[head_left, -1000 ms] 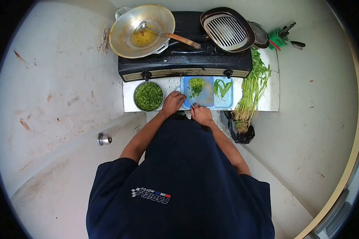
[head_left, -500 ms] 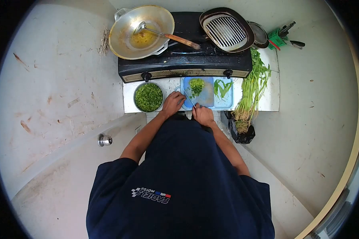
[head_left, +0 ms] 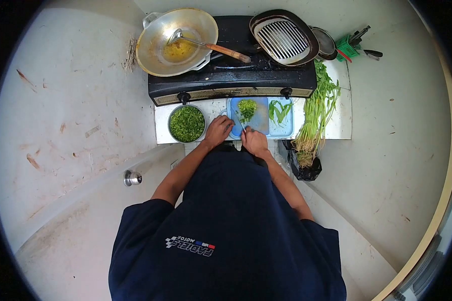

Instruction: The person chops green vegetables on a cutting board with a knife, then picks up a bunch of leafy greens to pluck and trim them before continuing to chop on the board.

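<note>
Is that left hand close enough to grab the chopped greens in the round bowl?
Probably yes: the left hand is just beside the bowl, the chopped greens in it lie uncovered, and nothing seems to block the way.

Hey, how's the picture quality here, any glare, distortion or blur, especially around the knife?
Head view: strong fisheye bending, black corners; same head view: bright glints on the doorknob, soft sheen on the wok; still head view: knife too small to judge blur.
</note>
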`<action>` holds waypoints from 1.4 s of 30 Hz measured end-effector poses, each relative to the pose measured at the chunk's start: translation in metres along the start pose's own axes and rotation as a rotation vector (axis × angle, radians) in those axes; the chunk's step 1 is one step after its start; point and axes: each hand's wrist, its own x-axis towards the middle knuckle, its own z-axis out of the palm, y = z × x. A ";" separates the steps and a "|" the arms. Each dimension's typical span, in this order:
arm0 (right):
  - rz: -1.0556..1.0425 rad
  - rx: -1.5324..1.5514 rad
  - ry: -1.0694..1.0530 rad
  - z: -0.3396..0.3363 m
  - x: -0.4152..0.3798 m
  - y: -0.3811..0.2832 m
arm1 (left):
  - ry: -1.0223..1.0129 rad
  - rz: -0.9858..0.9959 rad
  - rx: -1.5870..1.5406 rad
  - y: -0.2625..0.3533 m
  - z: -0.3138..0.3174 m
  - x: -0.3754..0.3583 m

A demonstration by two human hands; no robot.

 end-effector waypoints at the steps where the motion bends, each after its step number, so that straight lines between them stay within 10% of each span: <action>1: 0.016 0.012 0.013 0.000 0.001 0.002 | 0.003 0.000 -0.005 0.000 0.000 0.000; 42: 0.001 0.033 -0.067 -0.002 -0.011 0.004 | 0.090 -0.151 -0.153 0.004 0.009 0.007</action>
